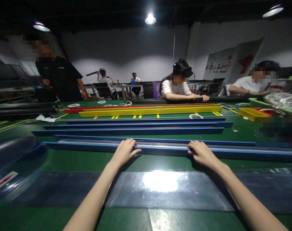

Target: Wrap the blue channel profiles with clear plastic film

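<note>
In the head view, touches the near blue channel (160,150), laid crosswise on the green worktop (71,162), with left hand (125,150), bent at the fingers. Touches it farther right with right hand (201,152), also bent at the fingers. Cannot tell a closed grip from light contact with either. Also shows a clear plastic strip (129,189) nearer the body, and other blue channels (131,131) beyond.

Grey wall (126,45) beneath bright lamps (150,20)
</note>
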Tool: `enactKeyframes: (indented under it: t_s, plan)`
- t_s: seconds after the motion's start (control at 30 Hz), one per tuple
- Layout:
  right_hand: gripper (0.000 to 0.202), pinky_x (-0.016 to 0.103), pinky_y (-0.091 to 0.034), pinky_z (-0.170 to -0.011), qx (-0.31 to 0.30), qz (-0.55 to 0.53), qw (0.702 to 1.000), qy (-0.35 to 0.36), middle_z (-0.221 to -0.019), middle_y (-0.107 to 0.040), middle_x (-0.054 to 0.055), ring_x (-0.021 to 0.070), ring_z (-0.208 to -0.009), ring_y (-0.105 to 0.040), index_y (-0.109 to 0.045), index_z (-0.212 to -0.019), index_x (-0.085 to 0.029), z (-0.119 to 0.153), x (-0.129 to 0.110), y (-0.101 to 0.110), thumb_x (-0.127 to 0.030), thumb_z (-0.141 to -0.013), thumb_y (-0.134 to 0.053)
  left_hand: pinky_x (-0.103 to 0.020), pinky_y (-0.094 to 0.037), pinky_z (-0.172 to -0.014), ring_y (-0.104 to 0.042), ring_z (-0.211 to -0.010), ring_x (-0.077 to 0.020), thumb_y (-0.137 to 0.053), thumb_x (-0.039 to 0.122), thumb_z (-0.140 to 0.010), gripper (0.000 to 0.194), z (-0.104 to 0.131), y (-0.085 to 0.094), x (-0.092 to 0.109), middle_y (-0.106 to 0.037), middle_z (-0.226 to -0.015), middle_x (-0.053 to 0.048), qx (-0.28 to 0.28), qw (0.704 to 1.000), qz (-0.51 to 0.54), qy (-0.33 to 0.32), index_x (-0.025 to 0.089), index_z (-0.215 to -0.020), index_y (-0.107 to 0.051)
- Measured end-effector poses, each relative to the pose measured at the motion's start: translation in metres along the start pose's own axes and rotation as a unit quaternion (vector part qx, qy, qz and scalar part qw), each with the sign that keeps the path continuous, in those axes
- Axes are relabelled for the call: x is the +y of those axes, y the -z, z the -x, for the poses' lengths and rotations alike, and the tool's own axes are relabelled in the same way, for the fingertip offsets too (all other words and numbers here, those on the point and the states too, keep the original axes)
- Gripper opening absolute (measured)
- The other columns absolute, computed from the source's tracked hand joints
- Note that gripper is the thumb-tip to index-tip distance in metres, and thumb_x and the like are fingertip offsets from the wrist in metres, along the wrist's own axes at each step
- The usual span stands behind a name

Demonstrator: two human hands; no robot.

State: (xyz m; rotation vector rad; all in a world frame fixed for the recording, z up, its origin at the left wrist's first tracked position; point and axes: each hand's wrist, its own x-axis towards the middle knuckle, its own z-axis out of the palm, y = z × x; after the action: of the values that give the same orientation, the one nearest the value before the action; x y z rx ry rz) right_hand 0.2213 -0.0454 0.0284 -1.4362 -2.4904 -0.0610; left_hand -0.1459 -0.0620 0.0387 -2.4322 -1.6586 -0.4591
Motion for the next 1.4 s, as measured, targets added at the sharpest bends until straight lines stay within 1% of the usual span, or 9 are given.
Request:
enactKeyframes:
  t_s: [0.17, 0.33, 0.47, 0.57, 0.63, 0.8, 1.17, 1.4]
  plan:
    - [0.015, 0.031, -0.034, -0.074, -0.012, 0.005, 1.0, 0.012, -0.091, -0.061, 0.008, 0.0212, -0.086, -0.051, -0.059, -0.088, -0.016, -0.001, 0.002, -0.002, -0.02, -0.084, -0.045, -0.031, -0.038, -0.078, -0.052, -0.09, -0.02, -0.047, 0.054, -0.083, 0.035, 0.002, -0.003, -0.011, -0.058, -0.095, -0.004, -0.005, 0.999, -0.049, -0.001, 0.02, -0.083, -0.054]
    - [0.019, 0.032, -0.036, -0.076, -0.004, 0.014, 1.0, 0.025, -0.093, -0.062, 0.009, 0.0225, -0.089, -0.052, -0.061, -0.09, -0.015, 0.0, 0.004, -0.004, -0.022, -0.086, -0.043, -0.03, -0.037, -0.075, -0.053, -0.088, -0.0196, -0.043, 0.053, -0.085, 0.036, 0.003, -0.009, -0.013, -0.059, -0.092, -0.004, -0.017, 0.997, -0.079, 0.006, 0.019, -0.082, -0.055]
    - [0.024, 0.033, -0.038, -0.078, 0.017, 0.016, 0.999, 0.033, -0.094, -0.062, 0.01, 0.0236, -0.09, -0.052, -0.061, -0.092, -0.015, 0.001, 0.004, -0.005, -0.032, -0.087, -0.045, -0.03, -0.038, -0.075, -0.054, -0.089, -0.0207, -0.043, 0.051, -0.086, 0.035, 0.003, -0.011, -0.013, -0.06, -0.093, -0.005, -0.02, 0.996, -0.085, 0.0, 0.019, -0.083, -0.056]
    - [0.03, 0.033, -0.039, -0.077, 0.017, 0.006, 0.999, 0.034, -0.091, -0.061, 0.01, 0.0233, -0.088, -0.052, -0.06, -0.089, -0.015, 0.001, 0.003, -0.005, -0.04, -0.088, -0.044, -0.031, -0.039, -0.076, -0.054, -0.09, -0.0214, -0.042, 0.051, -0.086, 0.036, 0.003, -0.012, -0.013, -0.061, -0.094, -0.006, -0.021, 0.996, -0.083, 0.002, 0.018, -0.083, -0.056]
    - [0.032, 0.033, -0.04, -0.076, 0.017, 0.0, 0.999, 0.034, -0.088, -0.061, 0.009, 0.0227, -0.086, -0.053, -0.06, -0.086, -0.016, 0.001, 0.003, -0.005, -0.042, -0.089, -0.042, -0.031, -0.039, -0.076, -0.055, -0.09, -0.0215, -0.042, 0.051, -0.087, 0.036, 0.003, -0.011, -0.013, -0.061, -0.094, -0.006, -0.024, 0.996, -0.083, 0.003, 0.018, -0.083, -0.056]
    - [0.033, 0.034, -0.041, -0.076, 0.027, -0.002, 0.999, 0.032, -0.086, -0.06, 0.009, 0.0222, -0.085, -0.052, -0.059, -0.085, -0.016, 0.001, 0.003, -0.007, -0.042, -0.09, -0.04, -0.03, -0.039, -0.075, -0.056, -0.088, -0.0209, -0.042, 0.051, -0.086, 0.036, 0.003, -0.011, -0.013, -0.062, -0.093, -0.005, -0.029, 0.997, -0.068, 0.007, 0.019, -0.083, -0.057]
    - [0.031, 0.033, -0.041, -0.074, 0.045, 0.002, 0.998, 0.036, -0.083, -0.06, 0.008, 0.0215, -0.082, -0.052, -0.058, -0.083, -0.017, 0.002, 0.003, -0.009, -0.041, -0.09, -0.04, -0.031, -0.039, -0.076, -0.056, -0.087, -0.0215, -0.041, 0.055, -0.085, 0.041, 0.004, -0.009, -0.012, -0.062, -0.098, -0.006, -0.031, 0.998, -0.05, 0.032, 0.019, -0.09, -0.06]
    - [0.032, 0.034, -0.041, -0.074, 0.048, 0.011, 0.998, 0.038, -0.084, -0.06, 0.009, 0.0222, -0.084, -0.052, -0.059, -0.085, -0.017, 0.003, 0.003, -0.012, -0.041, -0.09, -0.039, -0.031, -0.04, -0.081, -0.058, -0.094, -0.0219, -0.044, 0.055, -0.083, 0.041, 0.004, -0.009, -0.012, -0.064, -0.104, -0.005, -0.032, 0.998, -0.016, 0.046, 0.022, -0.097, -0.062]
